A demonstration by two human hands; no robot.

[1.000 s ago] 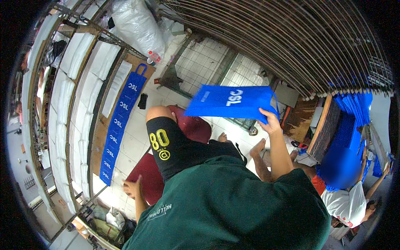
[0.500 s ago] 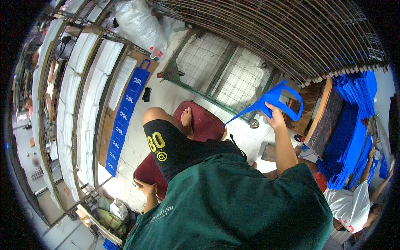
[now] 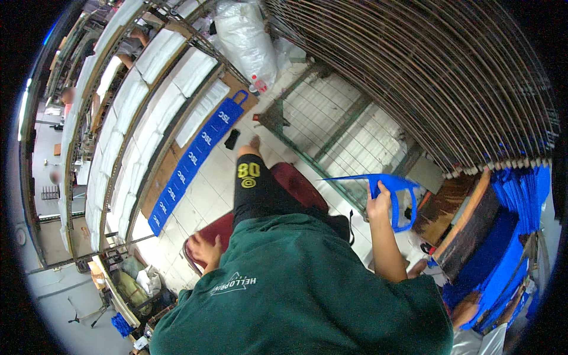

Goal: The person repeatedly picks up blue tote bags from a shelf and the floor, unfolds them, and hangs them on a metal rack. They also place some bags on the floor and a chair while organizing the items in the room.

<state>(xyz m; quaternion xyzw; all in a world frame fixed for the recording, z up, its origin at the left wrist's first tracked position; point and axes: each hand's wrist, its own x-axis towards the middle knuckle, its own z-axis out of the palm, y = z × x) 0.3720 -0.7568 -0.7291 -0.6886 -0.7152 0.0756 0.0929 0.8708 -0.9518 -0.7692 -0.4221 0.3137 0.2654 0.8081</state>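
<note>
My right hand (image 3: 379, 204) grips a flat blue fabric bag (image 3: 387, 180) by its body, thumb and fingers pinched on the cloth. The bag's loop handle (image 3: 412, 214) hangs to the right of the hand, and a thin pointed side of it stretches left. My left hand (image 3: 205, 251) holds nothing. Its fingers are spread at the edge of the dark red cushioned seat (image 3: 220, 231). Left of my legs, a long row of overlapping blue printed bags (image 3: 192, 158) lies on a brown board, one handle loop showing at the far end.
Shelves with white panels (image 3: 155, 97) line the left. A large wire drying rack (image 3: 408, 77) rises at far right, beside a green-edged metal grid (image 3: 322, 118). Blue bags (image 3: 518, 201) are piled at right, near another person's blurred hand (image 3: 466, 310). A black object (image 3: 232, 139) lies on the tiles.
My right hand and the blue bag have come lower and nearer. My left hand's fingers have spread. My bent leg has straightened, its foot now beyond the seat. The view has turned.
</note>
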